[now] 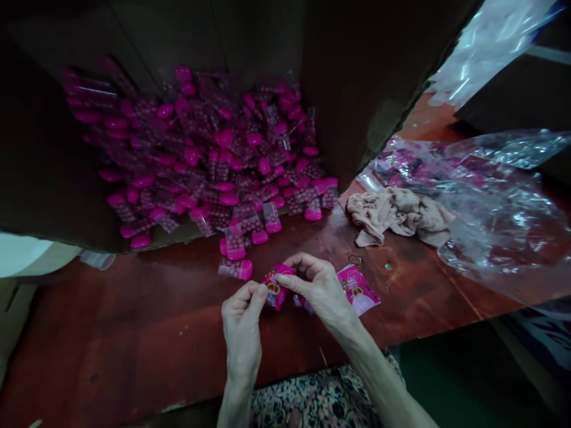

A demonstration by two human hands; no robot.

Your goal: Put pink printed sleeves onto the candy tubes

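A small pink printed wrapper (278, 286) is pinched between my two hands, just above the red table. My left hand (244, 321) grips its left edge with thumb and forefinger. On the other side, my right hand (319, 288) presses its thumb on the wrapper's upper right, fingers curled behind. More flat pink wrappers (359, 290) lie on the table just right of my right hand, partly hidden by it. Close in front of my hands lies a clear candy container with a pink cap (236, 269), filled with small balls.
A large cardboard box (352, 89) lies with its opening toward me, and many pink-capped containers (223, 178) spill from it. A crumpled cloth (397, 215) and a clear plastic bag (499, 208) lie at right on the red table (147, 333). A white bowl-like object (35, 255) stands at left.
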